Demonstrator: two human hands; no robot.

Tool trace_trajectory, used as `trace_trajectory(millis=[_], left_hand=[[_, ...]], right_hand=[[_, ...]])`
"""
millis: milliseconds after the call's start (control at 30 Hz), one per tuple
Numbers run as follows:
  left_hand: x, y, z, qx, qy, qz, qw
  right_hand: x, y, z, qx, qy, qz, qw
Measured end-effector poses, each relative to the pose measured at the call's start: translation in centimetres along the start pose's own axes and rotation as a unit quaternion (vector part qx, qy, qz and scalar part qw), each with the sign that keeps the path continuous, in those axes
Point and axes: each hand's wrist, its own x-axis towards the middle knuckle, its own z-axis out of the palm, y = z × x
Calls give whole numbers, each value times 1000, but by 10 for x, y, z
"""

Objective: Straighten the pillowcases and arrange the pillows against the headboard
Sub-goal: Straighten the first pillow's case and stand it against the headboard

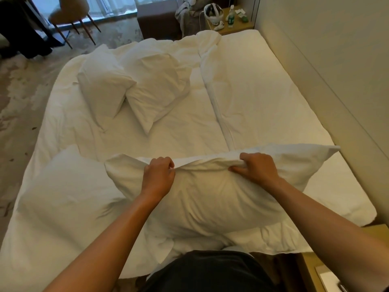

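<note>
A white pillow (pixel 210 199) lies across the near part of the bed in front of me. My left hand (pixel 159 173) and my right hand (pixel 256 166) both pinch its far edge, bunching the pillowcase fabric. A second white pillow (pixel 69 192) lies flat just to its left, touching it. Farther off on the left half of the bed, two more white pillows rest side by side: one (pixel 103 87) on the left and one (pixel 155 91) overlapping it on the right. The padded headboard (pixel 328 60) runs along the right side of the bed.
A rumpled white duvet (pixel 189 47) is bunched at the far end of the bed (pixel 263 98). Beyond stand a nightstand (pixel 237 26) with a bottle and headset, a brown chair (pixel 69 11) and a dark ottoman (pixel 157 17). A wooden table corner (pixel 311 268) sits at the near right.
</note>
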Motion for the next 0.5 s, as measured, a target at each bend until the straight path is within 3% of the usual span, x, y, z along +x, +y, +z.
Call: trace_trajectory(millis=[200, 400, 500], left_hand=[[6, 8, 9, -17, -76, -15, 997], [3, 15, 21, -6, -57, -24, 998], [3, 15, 17, -18, -34, -25, 999]], right_hand=[[13, -7, -42, 52, 85, 6, 995], [-10, 10, -40, 43, 19, -15, 999], [-19, 23, -38, 33, 57, -10, 998]])
